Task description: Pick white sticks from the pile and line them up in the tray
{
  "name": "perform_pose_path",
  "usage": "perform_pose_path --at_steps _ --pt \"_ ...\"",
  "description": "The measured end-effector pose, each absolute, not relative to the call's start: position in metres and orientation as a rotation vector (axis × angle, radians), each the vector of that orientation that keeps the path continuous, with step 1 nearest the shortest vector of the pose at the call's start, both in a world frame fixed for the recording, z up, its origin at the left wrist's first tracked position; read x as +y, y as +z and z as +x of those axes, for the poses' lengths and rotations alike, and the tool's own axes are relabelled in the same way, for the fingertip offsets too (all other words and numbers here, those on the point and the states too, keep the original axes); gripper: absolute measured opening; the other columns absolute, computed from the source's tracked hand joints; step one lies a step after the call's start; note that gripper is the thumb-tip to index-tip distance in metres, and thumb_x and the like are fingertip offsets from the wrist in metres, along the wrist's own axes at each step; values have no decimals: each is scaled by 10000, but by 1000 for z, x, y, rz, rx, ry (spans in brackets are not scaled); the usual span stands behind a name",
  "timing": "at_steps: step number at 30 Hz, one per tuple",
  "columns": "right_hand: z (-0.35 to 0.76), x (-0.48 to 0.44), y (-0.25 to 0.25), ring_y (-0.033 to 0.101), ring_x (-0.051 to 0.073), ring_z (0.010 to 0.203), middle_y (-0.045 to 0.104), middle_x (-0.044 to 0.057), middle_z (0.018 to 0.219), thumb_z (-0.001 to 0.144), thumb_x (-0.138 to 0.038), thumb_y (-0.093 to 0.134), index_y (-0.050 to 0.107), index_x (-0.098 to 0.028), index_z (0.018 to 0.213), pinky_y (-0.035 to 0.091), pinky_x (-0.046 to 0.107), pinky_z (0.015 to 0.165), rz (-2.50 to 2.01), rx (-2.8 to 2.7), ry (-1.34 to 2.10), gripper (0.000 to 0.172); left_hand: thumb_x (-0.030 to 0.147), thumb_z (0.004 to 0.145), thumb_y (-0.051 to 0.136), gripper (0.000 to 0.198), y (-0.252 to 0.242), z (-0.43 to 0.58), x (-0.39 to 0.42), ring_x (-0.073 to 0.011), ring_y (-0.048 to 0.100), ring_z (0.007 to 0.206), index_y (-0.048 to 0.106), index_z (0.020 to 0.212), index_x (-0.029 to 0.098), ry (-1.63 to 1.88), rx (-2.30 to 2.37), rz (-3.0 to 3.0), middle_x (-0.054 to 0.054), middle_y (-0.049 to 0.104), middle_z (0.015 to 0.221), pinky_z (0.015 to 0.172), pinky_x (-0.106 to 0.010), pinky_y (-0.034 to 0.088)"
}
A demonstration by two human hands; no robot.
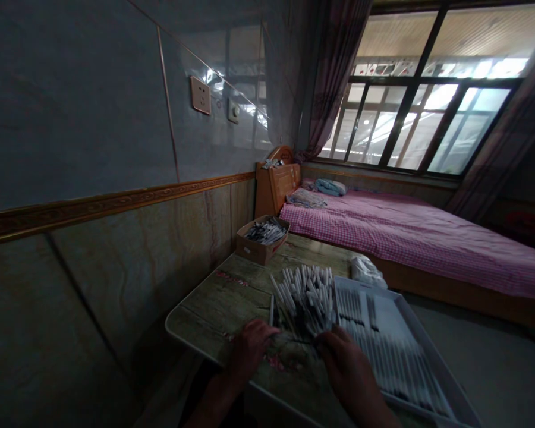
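Note:
Low over the table, my left hand (251,345) and my right hand (344,356) face each other with fingers pinched. A slim pen (298,340), blurred and pale with a dark part, spans the gap between their fingertips. Just beyond them lies a loose heap of white-and-black pens (305,291). Beside my right hand a shallow pale tray (399,306) holds pens in neat side-by-side rows, with a shorter row toward its far end.
The patterned table (205,303) has a pale rim. At its far left corner stands a cardboard box (256,252) full of dark and white pieces. A crumpled clear plastic bag (368,271) lies behind the tray. Beyond are a tiled wall (93,119) and a bed (383,220).

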State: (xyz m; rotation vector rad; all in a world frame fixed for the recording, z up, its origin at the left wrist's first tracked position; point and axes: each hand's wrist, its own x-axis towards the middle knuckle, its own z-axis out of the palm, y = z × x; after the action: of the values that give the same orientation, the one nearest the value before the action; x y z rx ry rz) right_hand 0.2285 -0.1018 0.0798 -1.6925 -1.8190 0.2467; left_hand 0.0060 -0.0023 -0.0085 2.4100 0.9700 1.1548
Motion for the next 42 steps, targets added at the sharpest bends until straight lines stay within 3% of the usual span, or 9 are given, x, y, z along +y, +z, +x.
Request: perform_pose_path --at_steps 4,9,12,15,18,22,34,39,42 --pt "215 -100 72 624 181 808 626 48 873 930 -207 426 688 -247 891 479 270 709 -1635 -1810 163 268 142 907 505 235 -4 9 -6 -187 663 819 702 981 246 1169 923 2458 -20 704 814 806 -320 540" --pt "180 -91 54 575 198 1175 599 85 1267 963 -297 445 558 -247 1309 464 333 1003 -1426 -1729 287 367 125 906 471 286 -1 18 -15 -196 678 872 698 1035 238 1111 882 2415 -42 735 899 809 -311 546" --pt "170 -77 41 520 206 1283 547 100 1392 986 -373 382 483 -224 1396 448 352 1044 -1320 -1633 395 447 119 900 451 324 -5 18 -12 -199 687 903 701 1064 244 1079 912 2368 -49 747 941 829 -315 552" --pt "179 -61 32 602 207 1180 620 123 1303 1013 -362 259 536 -182 1323 504 341 941 -1406 -1363 420 453 138 902 457 306 -11 9 -2 -195 701 885 703 1039 257 1145 1072 2305 -34 748 915 803 -301 563" --pt "191 -50 27 670 215 980 703 103 1076 964 -289 392 660 -179 1085 510 314 824 -1658 -1373 319 314 158 907 468 277 -18 1 6 -199 710 872 702 1003 269 1229 1209 2270 -27 750 912 786 -298 566" --pt "186 -42 26 660 201 888 702 66 972 903 -146 491 707 -218 907 451 258 718 -1957 -1741 131 228 168 920 468 264 -24 -2 5 -203 703 854 698 1008 261 1200 1291 2325 -32 741 924 778 -305 557" --pt "175 -27 25 663 231 920 710 102 959 865 -25 471 706 -186 907 447 275 714 -2059 -1917 -89 287 120 907 500 269 -24 -2 2 -221 682 877 694 1030 258 1081 1429 2382 -34 737 928 780 -322 531" --pt "183 -37 6 689 193 779 719 53 849 897 -189 478 667 -196 906 488 259 690 -1743 -1573 222 190 117 920 491 271 -20 -2 0 -210 680 926 680 1062 251 978 1467 2359 -33 739 987 821 -321 521" --pt "185 -44 -6 700 206 805 737 59 869 876 -286 491 687 -196 924 520 279 728 -1548 -1414 363 221 135 935 492 259 -18 -1 -1 -202 674 944 676 1072 253 921 1493 2352 -30 736 1014 842 -326 514"
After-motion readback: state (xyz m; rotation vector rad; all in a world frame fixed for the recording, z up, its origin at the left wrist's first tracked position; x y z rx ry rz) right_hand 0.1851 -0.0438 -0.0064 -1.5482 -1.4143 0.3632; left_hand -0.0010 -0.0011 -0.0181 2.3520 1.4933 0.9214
